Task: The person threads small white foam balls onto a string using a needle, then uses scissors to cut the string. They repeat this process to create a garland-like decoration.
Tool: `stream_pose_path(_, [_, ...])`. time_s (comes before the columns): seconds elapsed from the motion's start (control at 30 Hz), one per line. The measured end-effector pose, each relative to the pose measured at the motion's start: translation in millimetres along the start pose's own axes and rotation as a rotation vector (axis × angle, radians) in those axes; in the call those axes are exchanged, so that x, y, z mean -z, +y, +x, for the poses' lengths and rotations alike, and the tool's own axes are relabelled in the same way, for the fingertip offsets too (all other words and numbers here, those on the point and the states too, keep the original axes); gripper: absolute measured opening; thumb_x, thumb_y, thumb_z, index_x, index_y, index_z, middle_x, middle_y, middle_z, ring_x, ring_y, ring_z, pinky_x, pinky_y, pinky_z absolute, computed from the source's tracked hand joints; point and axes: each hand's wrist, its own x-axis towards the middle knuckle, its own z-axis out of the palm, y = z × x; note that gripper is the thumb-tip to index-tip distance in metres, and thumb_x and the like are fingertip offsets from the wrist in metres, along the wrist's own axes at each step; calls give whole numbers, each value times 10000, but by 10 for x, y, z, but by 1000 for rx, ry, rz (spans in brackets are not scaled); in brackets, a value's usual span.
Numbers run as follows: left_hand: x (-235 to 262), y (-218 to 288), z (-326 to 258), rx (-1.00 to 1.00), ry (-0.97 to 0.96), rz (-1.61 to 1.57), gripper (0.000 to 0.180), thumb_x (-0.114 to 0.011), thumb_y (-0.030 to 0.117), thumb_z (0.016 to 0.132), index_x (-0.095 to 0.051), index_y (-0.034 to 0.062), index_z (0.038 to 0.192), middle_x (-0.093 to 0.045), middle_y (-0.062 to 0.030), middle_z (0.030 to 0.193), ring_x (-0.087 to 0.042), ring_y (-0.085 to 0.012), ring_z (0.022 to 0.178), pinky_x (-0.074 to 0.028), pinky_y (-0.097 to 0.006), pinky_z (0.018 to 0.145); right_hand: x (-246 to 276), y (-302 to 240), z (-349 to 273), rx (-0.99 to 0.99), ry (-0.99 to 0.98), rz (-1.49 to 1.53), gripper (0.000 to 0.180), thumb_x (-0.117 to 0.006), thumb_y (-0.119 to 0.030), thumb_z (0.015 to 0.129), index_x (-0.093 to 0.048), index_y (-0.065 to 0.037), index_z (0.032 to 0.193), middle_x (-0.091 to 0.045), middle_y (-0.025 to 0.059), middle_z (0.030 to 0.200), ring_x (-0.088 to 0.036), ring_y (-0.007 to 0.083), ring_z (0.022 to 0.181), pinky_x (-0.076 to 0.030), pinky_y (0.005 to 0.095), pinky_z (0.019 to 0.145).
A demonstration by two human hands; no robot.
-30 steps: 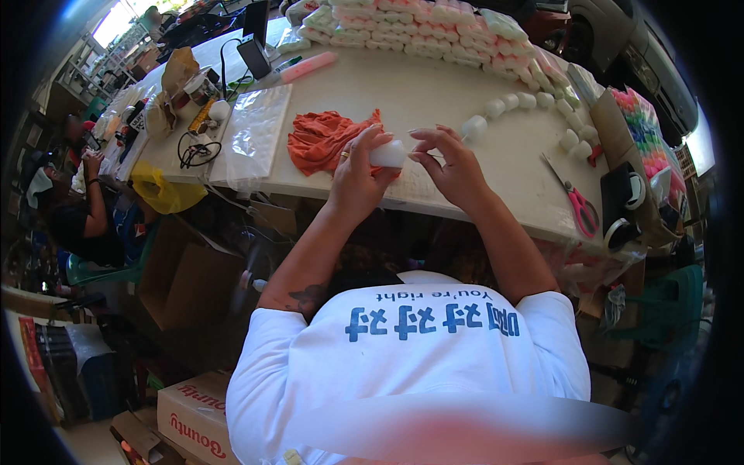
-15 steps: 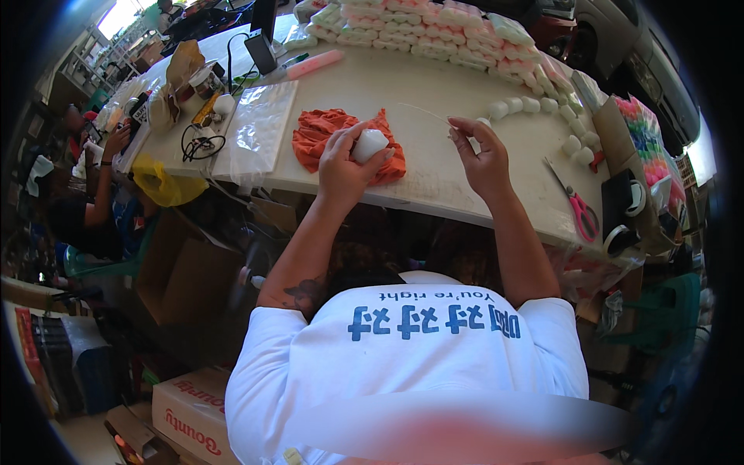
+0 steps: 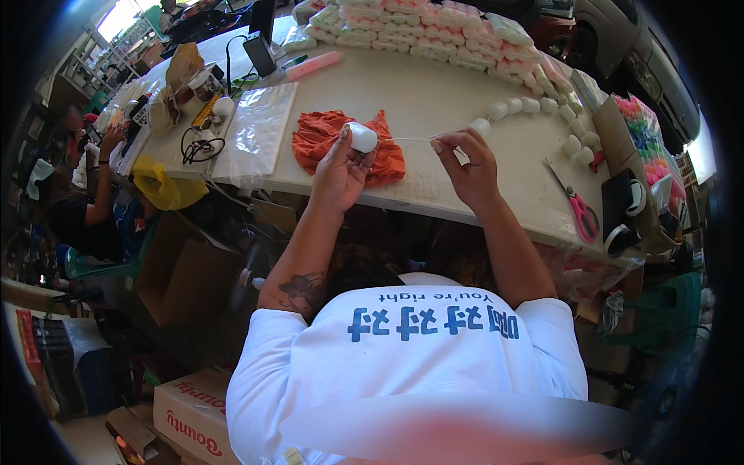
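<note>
Between the fingers and thumb of my left hand point(image 3: 343, 174) sits a white rounded cylinder piece point(image 3: 363, 138), held above a crumpled orange cloth point(image 3: 316, 141). My right hand point(image 3: 470, 161) pinches a thin pale string point(image 3: 411, 139), which stretches across to the white piece. Just beyond my right fingers lies another white piece point(image 3: 480, 127). From there a curved row of similar white pieces point(image 3: 530, 105) runs over the table to the right.
Scissors with pink handles point(image 3: 583, 217) lie at the table's right, by a black case point(image 3: 618, 200). Packed pale bundles point(image 3: 434, 31) are stacked at the back. Clear plastic bags point(image 3: 263, 124) and a black cable point(image 3: 203, 143) lie to the left. Another person's arm point(image 3: 101, 174) shows far left.
My left hand has turned, so the white piece now points toward the right. My right hand has come a little left and lower, and the string now reaches the piece.
</note>
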Motion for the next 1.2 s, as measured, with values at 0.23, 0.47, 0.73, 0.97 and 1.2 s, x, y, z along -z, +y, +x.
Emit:
stream_pose_path(0.23, [-105,-86,-69,17,-27,-40,388,-635,250,909,-487,22,1186,-584,-132,1114,-630,-232,983,-579,-304,830,-64,27,2,139,8,-42,100,-717,-49,788,-651,-82,856,-637,30,795,-593,206,769,-433,345,744])
stream_pose_path(0.47, [-98,-117,-63,69,-63,-69,392,-634,232,908,-481,-1,1183,-573,-152,1124,-626,-249,1001,-579,-308,854,-69,7,9,163,15,-77,110,-720,-48,785,-646,-88,856,-638,23,795,-594,205,768,-425,346,758])
stream_pose_path(0.73, [-138,-143,-94,81,-47,-29,378,-623,212,915,-482,-10,1186,-574,-154,1116,-620,-257,1026,-574,-311,870,-71,9,24,236,-28,-143,125,-723,-43,776,-657,-91,872,-621,23,797,-584,191,771,-413,353,810])
stream_pose_path(0.97, [-213,-222,-151,-4,-106,41,297,-619,126,914,-458,0,1130,-567,-129,1110,-609,-217,1026,-546,-325,901,-160,30,-60,239,-56,-276,202,-682,-48,808,-686,-120,997,-593,8,796,-576,184,782,-379,409,903])
stream_pose_path(1.2, [-145,-284,-118,-34,-99,117,317,-645,34,876,-460,38,1133,-573,-101,1107,-601,-210,1038,-535,-332,907,-207,114,-88,164,-172,-192,432,-643,10,827,-592,-136,1230,-633,50,900,-617,192,828,-360,426,1014])
